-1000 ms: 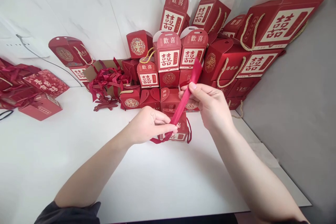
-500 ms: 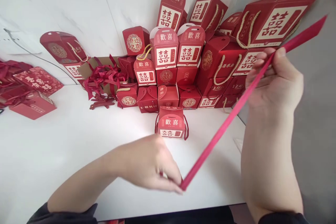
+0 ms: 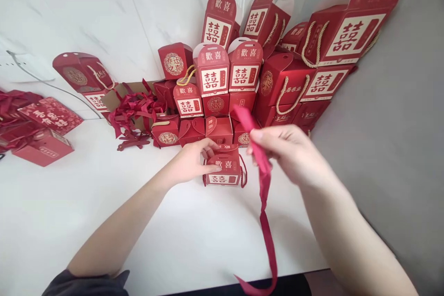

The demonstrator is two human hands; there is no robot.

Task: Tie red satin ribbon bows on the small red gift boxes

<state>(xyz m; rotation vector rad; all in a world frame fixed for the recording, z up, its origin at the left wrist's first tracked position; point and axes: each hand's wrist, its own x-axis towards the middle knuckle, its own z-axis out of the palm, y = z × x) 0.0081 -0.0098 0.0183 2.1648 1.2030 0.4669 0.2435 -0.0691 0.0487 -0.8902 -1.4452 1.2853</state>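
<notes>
A dark pink ribbon (image 3: 267,231) hangs from my right hand (image 3: 287,150), pinched between thumb and fingers. One short end sticks up above the thumb, and the long end dangles past the table's front edge. My left hand (image 3: 194,159) is at a small red box (image 3: 224,176) with dark red cord handles, standing in front of the stacked boxes. The left thumb lies against the box's front and the fingers are curled at its top, gripping it.
Red gift boxes (image 3: 215,74) are stacked against the tiled wall. Left of them, an open carton (image 3: 111,100) overflows with red ribbons (image 3: 135,108). More red packages (image 3: 45,145) lie at the far left of the white table (image 3: 166,240). A grey wall (image 3: 391,148) borders the right side.
My left hand has let go of the ribbon's lower end and moved up to the small box. My right hand has moved left and down, and the stretched ribbon now hangs loose.
</notes>
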